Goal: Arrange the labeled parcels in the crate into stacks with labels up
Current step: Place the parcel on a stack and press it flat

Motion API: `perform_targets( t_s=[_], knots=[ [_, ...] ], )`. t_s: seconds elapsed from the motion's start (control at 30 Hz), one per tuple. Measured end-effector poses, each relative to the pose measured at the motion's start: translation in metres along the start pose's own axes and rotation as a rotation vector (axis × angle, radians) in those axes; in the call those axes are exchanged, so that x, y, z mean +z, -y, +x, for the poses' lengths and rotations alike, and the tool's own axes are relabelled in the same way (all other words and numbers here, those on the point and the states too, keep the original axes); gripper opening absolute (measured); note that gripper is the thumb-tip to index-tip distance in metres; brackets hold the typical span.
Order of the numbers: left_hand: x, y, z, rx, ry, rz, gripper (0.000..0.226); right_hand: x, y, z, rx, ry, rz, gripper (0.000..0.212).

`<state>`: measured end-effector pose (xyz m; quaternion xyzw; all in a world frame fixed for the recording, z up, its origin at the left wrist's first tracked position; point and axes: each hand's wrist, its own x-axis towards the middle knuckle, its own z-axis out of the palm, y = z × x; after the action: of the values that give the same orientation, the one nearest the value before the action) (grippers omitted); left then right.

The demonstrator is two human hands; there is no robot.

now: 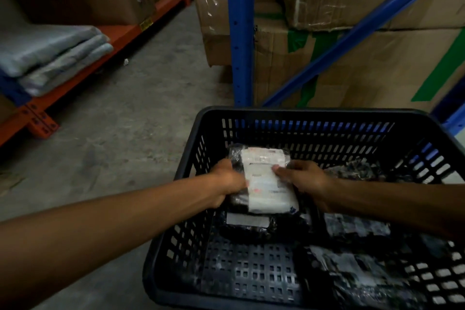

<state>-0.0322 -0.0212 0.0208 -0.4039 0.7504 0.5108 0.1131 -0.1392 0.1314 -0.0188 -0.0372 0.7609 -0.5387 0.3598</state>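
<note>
A black slatted crate [302,114] stands on the floor in front of me. Both hands hold a black parcel with a white label [266,178] facing up, at the crate's left side. My left hand [226,184] grips its left edge; my right hand [304,181] holds the right edge with fingertips on the label. Under it lies another black parcel [247,224], its white label up. More black parcels lie at the right [357,229] and front right [370,274], blurred. Another parcel [357,170] lies behind my right wrist.
Blue rack uprights [239,33] with stacked cardboard boxes [377,63] stand right behind the crate. An orange shelf beam [83,78] at the left carries folded grey bags [50,58]. Bare concrete floor [141,113] lies to the crate's left.
</note>
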Motion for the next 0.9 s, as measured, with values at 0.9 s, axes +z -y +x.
perform_targets(
  t_s=[0.9],
  knots=[
    [0.201,0.002,-0.019,0.698,0.133,0.725,0.114,-0.150,-0.049,-0.076,-0.706,0.045,-2.008,0.066]
  ],
)
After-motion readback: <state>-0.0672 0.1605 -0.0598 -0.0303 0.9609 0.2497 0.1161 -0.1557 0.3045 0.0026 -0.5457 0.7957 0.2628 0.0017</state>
